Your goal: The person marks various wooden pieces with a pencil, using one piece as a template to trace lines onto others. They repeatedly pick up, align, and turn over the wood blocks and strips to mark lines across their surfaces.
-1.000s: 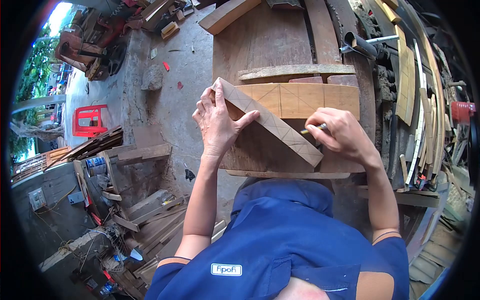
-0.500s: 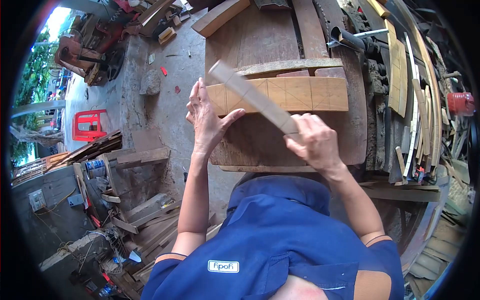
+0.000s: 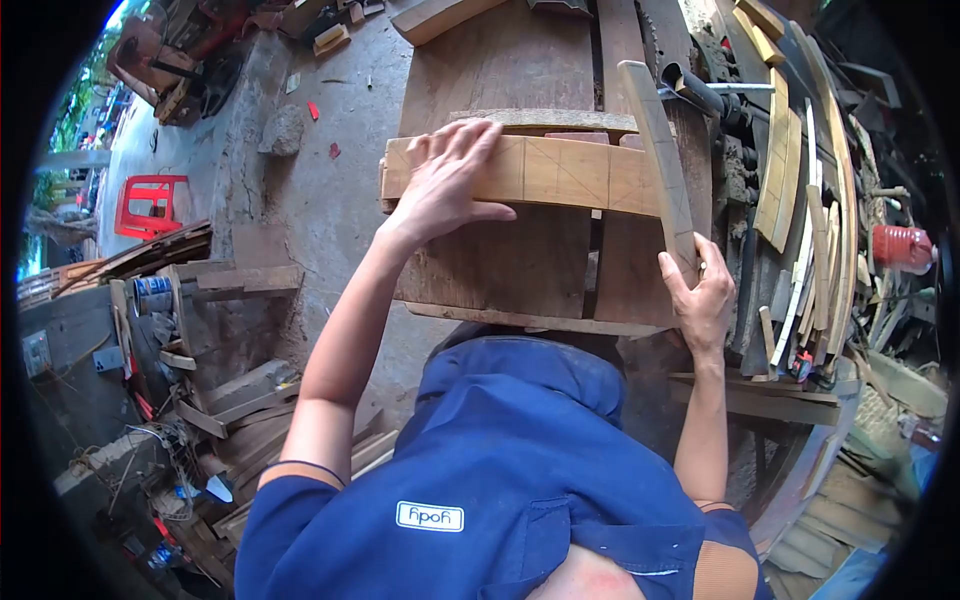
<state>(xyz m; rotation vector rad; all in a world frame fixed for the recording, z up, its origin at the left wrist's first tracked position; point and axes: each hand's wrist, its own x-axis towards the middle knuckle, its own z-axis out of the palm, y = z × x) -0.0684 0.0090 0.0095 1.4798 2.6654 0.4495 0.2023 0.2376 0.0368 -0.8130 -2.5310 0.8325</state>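
Note:
A curved wooden piece with pencil lines [image 3: 560, 173] lies across the wooden bench [image 3: 500, 260]. My left hand [image 3: 445, 185] rests on its left part, fingers over the far edge and thumb stretched to the right. In my right hand [image 3: 702, 295] is the lower end of a long narrow wooden strip [image 3: 657, 150], also marked with lines. The strip stands out away from me, over the right end of the curved piece. A rough batten [image 3: 560, 121] lies just behind the curved piece.
Curved wooden strips [image 3: 778, 180] and dark metal parts are stacked right of the bench. A red bottle [image 3: 903, 247] is at the far right. On the left are a red plastic stool [image 3: 150, 205] and scrap wood [image 3: 250, 400]. A thick wooden block [image 3: 445, 18] sits at the bench's far left corner.
My right hand has moved right with the strip, which has swung from a left-leaning slant to nearly straight away from me. My left hand has come down onto the curved piece.

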